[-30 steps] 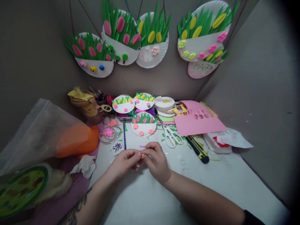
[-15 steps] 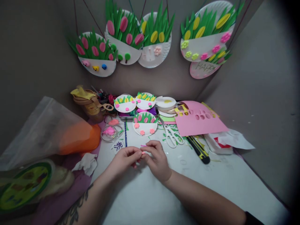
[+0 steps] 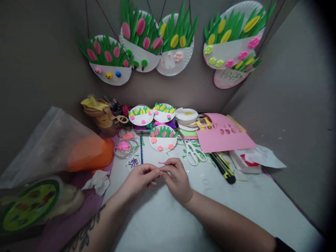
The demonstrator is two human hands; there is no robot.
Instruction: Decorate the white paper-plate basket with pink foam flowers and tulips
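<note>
Left hand (image 3: pixel 144 176) and right hand (image 3: pixel 176 178) meet, fingertips pinching between them, equally near both, a tiny, mostly hidden salmon-pink clay-like piece (image 3: pixel 161 172), long axis unreadable, slim pink stick (image 3: pixel 161 162) showing just beyond.

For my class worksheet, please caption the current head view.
Left hand and right hand pinch a small pink piece before a flower-decorated plate, white scissors nearby.

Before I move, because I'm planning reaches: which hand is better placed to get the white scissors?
Likely the right hand: the scissors lie just beyond it, on its own side, handles nearest. The left hand is farther off. The right does appear to hold a thin pink stick, though.
</note>
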